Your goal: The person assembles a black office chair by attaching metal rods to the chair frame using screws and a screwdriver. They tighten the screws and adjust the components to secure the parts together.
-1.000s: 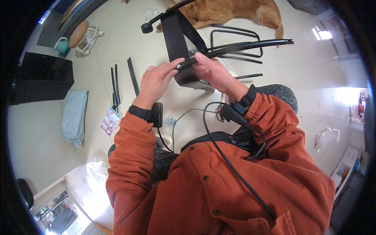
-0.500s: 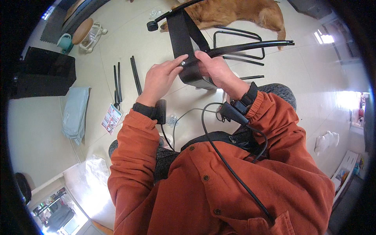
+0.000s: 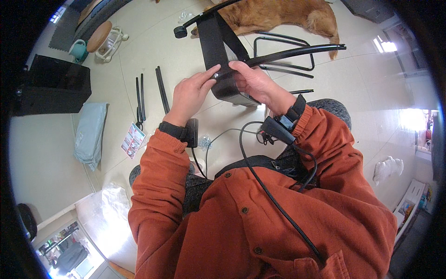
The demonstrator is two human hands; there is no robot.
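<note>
Over tiled floor, the boxy black frame, pointing lengthwise away from the jacket, is being gripped by the curled right hand and touched beside its silvery bolt by the half-spread left hand.

This looks like a living area in a home. A brown dog lies stretched on its side across the floor, which has large, pale, glossy tiles with thin joints. At the upper left, a round brown seat and a white frame stand beside a teal pot. A plain pale wall rises at the left, and a low white shelf with small odds and ends stands at the right edge. Bright patches of light, like daylight, shine on the tiles. Things near the rim are too blurred to name.
</note>
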